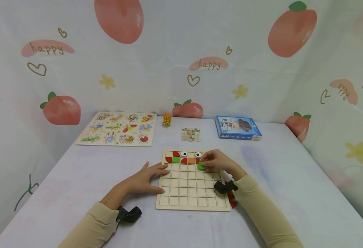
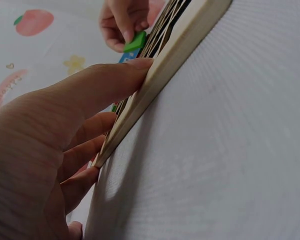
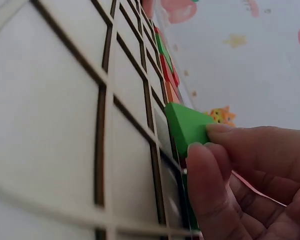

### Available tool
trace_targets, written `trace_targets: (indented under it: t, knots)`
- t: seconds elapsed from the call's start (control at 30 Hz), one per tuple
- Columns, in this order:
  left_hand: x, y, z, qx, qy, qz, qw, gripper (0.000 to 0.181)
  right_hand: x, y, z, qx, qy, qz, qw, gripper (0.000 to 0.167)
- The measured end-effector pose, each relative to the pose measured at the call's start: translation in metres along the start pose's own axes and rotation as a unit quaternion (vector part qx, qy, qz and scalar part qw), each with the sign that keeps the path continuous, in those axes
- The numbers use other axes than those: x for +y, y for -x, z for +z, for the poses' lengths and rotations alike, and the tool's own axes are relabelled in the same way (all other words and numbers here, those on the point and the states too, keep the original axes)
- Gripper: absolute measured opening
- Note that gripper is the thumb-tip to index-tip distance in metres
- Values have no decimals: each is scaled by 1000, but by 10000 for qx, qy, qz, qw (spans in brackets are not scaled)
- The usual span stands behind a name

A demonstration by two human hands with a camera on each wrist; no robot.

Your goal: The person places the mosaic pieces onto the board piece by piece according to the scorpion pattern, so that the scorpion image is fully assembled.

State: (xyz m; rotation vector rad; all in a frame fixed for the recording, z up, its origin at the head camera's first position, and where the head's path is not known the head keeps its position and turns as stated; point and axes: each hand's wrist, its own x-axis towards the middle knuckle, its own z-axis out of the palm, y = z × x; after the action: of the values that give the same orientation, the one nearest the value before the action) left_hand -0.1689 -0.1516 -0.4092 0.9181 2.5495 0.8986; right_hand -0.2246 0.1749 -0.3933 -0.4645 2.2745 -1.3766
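My right hand (image 1: 219, 161) pinches a green tile (image 3: 187, 127) between thumb and fingers. It holds the tile tilted over the upper right of a wooden grid board (image 1: 182, 193). In the board's top rows lie red quarter-shaped tiles (image 1: 169, 159), a green square (image 1: 175, 159), an orange tile (image 1: 191, 160) and two eye tiles (image 1: 184, 154). Part of the upper right corner is hidden behind my right hand. My left hand (image 1: 144, 178) rests at the board's left edge with spread fingers, its thumb and fingertips touching the rim in the left wrist view.
A small pattern card (image 1: 190, 134) lies behind the board. Farther back are an insect puzzle board (image 1: 107, 138) at left, an orange-yellow figurine (image 1: 167, 119) and a blue box (image 1: 238, 127) at right. Something red (image 1: 232, 200) sits by the board's right edge, partly under my forearm.
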Motion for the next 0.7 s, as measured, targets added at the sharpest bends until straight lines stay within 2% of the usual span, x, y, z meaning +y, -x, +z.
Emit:
trace_targets:
  t: [0.23,0.33,0.7]
  knots:
    - [0,0,0,-3,20,19,10000,70,0,-6,8,26,122,-29,9999,16]
    - [-1,0,0,5,3,18,10000,70,-1,-5,11,103,283,-162,9994,17]
    - [-2,-1,0,16,-12,53,10000,70,-6,-4,18,310,499,-116,9982,12]
